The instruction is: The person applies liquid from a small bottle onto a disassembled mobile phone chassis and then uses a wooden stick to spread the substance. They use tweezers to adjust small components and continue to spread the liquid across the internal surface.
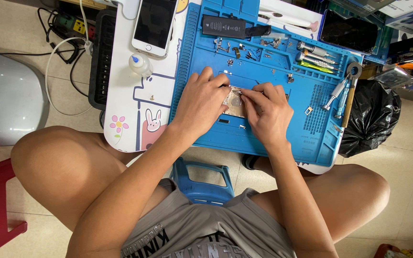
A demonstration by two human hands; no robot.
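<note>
Hands, left (201, 102) and right (267, 110), both pinch a small metal part (235, 102) on the blue mat (264, 138).

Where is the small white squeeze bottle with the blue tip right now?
In the head view, the small white squeeze bottle with the blue tip lies on the white tabletop, just below the white smartphone, left of the blue work mat.

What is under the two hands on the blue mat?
Between the left hand and the right hand a small flat metallic part shows, lying on the blue mat. The hands cover its edges, so its full shape stays hidden.
</note>
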